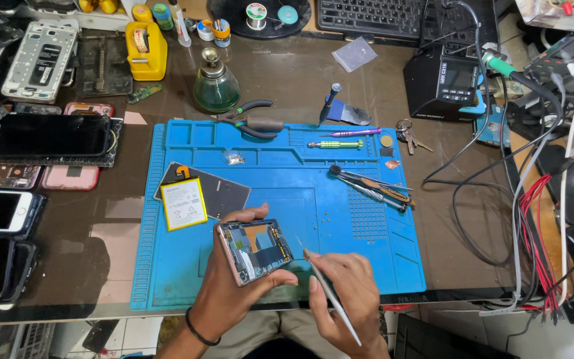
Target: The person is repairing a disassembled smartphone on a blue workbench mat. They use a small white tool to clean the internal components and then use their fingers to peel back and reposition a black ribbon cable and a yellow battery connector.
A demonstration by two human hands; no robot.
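My left hand [224,292] holds an opened phone [255,250] with its back off, the circuit boards facing up, above the front of the blue work mat [367,266]. My right hand [343,292] grips thin metal tweezers [327,289], their tip pointing at the phone's right edge. A yellow-framed battery [183,203] lies on a grey back cover [224,193] on the mat, just left of the phone.
Screwdrivers [337,143], pliers [254,123] and brushes [370,186] lie on the mat's far half. Several phones [51,136] are stacked at the left. A green glass bottle [216,86], a yellow dispenser [146,50], a soldering station [448,80] and tangled cables [533,199] stand beyond and right.
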